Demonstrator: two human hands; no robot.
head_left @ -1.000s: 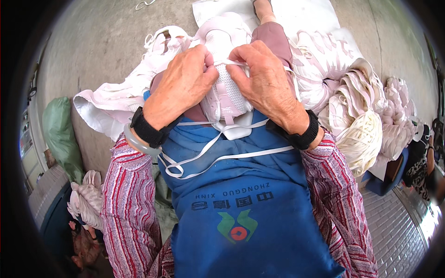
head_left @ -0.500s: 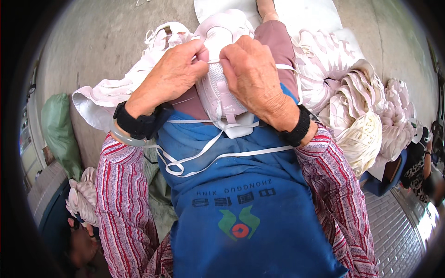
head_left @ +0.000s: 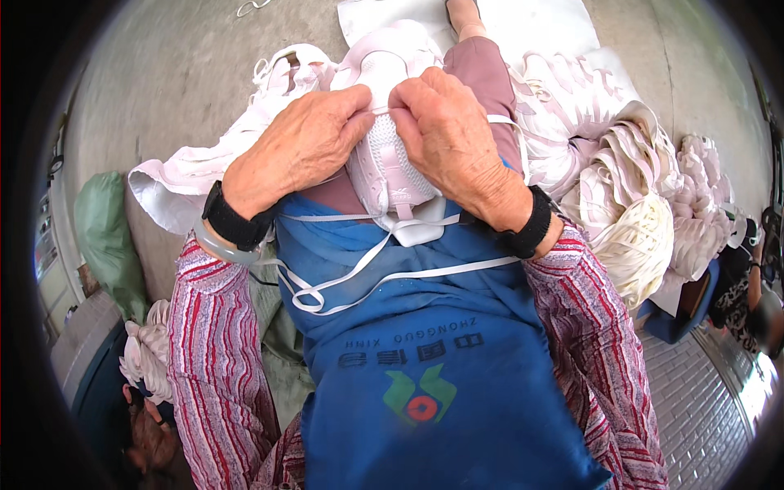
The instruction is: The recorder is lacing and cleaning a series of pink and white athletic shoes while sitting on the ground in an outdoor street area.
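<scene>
Head cam: pale shoe upper point(head_left: 392, 167) btwn L hand point(head_left: 306, 137) & R hand point(head_left: 453, 135), both pinching lace point(head_left: 503, 119); near end over apron point(head_left: 490, 298).

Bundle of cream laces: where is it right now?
In the head view, the bundle of cream laces is on the right side, to the right of the right hand and just below the stacked pink-and-white shoe pieces.
</scene>
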